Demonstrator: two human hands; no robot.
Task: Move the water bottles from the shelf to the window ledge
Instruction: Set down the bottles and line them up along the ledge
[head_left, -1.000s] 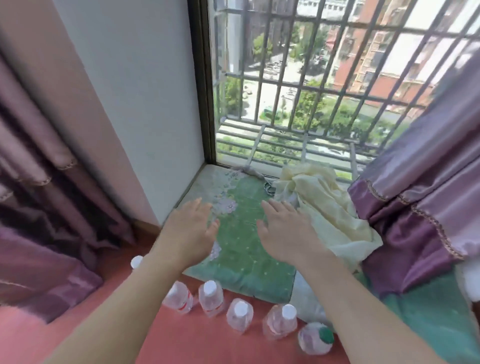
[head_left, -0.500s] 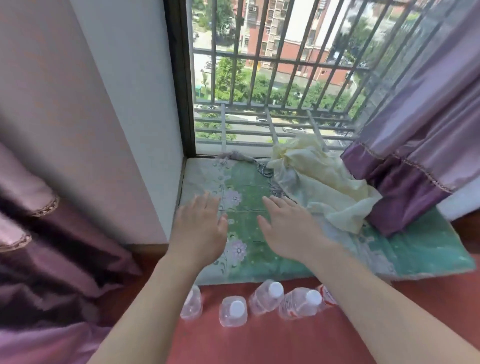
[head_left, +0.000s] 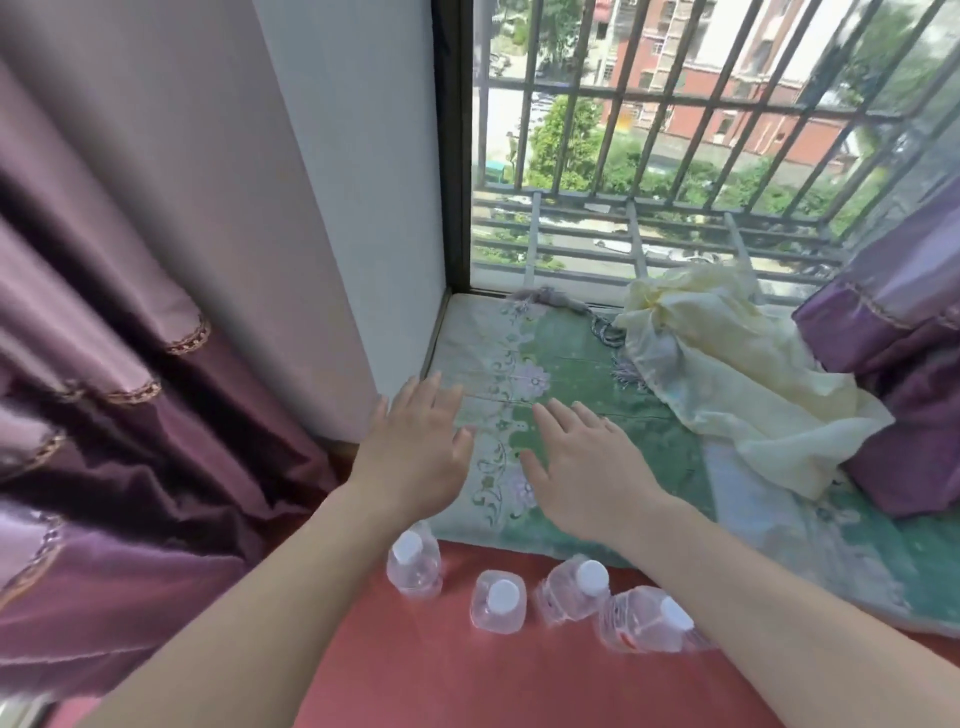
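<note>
Left hand (head_left: 415, 457) and right hand (head_left: 587, 467) hover, fingers (head_left: 427, 397) straight and released, over the green floral-cloth window ledge (head_left: 561, 353), while four clear plastic white-capped water bottles (head_left: 498, 608) stand upright on the red surface (head_left: 441, 675) below, back between the wrists.

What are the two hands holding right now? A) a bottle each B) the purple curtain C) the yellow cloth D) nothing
D: the left hand and right hand have straight fingers with nothing in them, spread by the green mat; the water bottles stand untouched on the red surface.
</note>
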